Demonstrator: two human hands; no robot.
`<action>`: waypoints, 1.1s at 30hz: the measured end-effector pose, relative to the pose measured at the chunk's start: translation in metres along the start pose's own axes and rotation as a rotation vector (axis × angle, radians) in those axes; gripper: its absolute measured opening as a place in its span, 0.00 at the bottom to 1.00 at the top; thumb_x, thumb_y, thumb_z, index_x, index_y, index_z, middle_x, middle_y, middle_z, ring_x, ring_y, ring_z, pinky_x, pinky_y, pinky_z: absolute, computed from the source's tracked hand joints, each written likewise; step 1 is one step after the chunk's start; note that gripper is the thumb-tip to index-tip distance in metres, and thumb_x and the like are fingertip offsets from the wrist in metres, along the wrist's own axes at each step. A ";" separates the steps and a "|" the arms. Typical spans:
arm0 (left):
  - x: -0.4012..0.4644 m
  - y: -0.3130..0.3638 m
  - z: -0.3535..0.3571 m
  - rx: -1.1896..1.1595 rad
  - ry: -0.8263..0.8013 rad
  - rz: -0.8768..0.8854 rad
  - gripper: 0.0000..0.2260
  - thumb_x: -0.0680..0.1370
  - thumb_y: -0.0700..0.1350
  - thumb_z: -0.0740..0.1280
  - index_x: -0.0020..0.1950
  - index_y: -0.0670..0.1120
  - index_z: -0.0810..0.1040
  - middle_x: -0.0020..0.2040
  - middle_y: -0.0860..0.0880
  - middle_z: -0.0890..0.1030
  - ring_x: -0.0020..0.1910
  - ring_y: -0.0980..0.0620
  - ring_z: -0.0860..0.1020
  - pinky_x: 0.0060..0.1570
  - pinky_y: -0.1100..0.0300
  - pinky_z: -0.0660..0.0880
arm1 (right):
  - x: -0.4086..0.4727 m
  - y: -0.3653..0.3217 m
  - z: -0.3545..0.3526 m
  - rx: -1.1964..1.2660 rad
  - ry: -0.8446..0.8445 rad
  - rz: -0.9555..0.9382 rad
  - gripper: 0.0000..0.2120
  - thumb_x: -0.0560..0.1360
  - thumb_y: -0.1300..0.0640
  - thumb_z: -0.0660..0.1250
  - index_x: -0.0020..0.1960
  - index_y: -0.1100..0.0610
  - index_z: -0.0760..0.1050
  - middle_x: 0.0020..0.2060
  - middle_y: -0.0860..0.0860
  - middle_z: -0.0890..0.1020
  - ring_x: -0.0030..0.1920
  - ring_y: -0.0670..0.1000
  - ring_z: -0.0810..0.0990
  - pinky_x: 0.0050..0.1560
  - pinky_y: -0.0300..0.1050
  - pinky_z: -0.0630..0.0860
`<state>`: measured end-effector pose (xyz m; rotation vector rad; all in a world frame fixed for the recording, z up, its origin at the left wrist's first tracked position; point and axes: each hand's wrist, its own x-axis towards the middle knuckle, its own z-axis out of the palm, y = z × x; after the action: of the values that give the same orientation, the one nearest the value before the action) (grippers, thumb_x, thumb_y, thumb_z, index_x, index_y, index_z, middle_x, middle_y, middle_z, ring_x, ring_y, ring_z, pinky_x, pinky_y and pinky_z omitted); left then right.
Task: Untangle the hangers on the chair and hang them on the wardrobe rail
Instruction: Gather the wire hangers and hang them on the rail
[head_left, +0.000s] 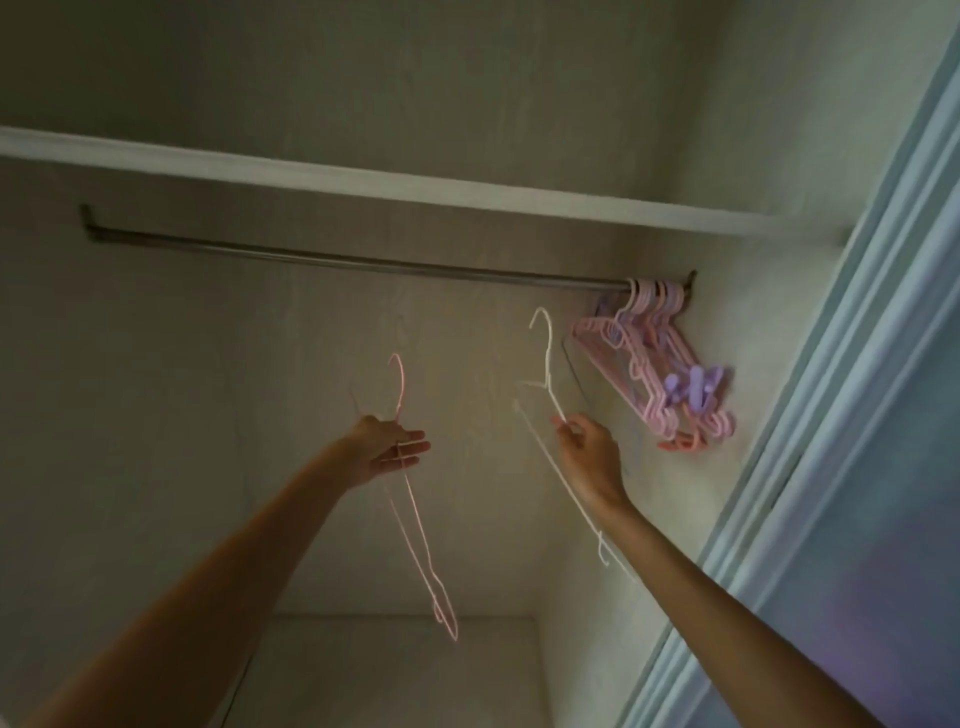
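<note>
The thin hanger (415, 519) in the left hand (387, 449), at the centre of the frame, is pink. The thin hanger (545, 364) in the right hand (589, 454), just right of centre, is white. At the right end of the dull grey metal rail (337, 257), the bunch of hangers (654, 364) is mostly pink, with some purple and 1 orange piece. The shelf edge (363, 179) above is white; the door frame (883, 312) at right is pale blue.
</note>
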<state>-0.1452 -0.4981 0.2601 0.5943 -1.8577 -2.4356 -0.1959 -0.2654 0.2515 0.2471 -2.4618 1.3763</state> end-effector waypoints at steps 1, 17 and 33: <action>0.004 0.007 0.005 0.015 0.007 0.010 0.18 0.81 0.32 0.55 0.70 0.31 0.59 0.54 0.39 0.78 0.33 0.50 0.82 0.35 0.58 0.80 | 0.013 -0.005 -0.001 0.006 0.026 -0.012 0.09 0.78 0.59 0.62 0.49 0.62 0.79 0.45 0.60 0.83 0.42 0.54 0.78 0.39 0.40 0.65; 0.075 0.064 0.037 0.137 -0.124 0.017 0.18 0.79 0.32 0.58 0.69 0.31 0.63 0.53 0.41 0.78 0.42 0.49 0.78 0.33 0.61 0.79 | 0.133 -0.006 0.022 -0.111 0.025 0.228 0.11 0.77 0.56 0.62 0.55 0.60 0.79 0.57 0.60 0.80 0.58 0.59 0.78 0.56 0.46 0.72; 0.120 0.055 0.051 0.133 -0.153 -0.046 0.10 0.80 0.33 0.57 0.61 0.33 0.68 0.60 0.37 0.77 0.43 0.47 0.79 0.49 0.52 0.76 | 0.226 -0.044 -0.018 -0.959 0.033 -0.516 0.19 0.78 0.56 0.57 0.68 0.59 0.67 0.64 0.57 0.74 0.63 0.58 0.72 0.65 0.50 0.62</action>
<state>-0.2841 -0.4961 0.2889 0.4720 -2.1003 -2.4646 -0.3910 -0.2736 0.3741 0.5475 -2.4660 -0.0469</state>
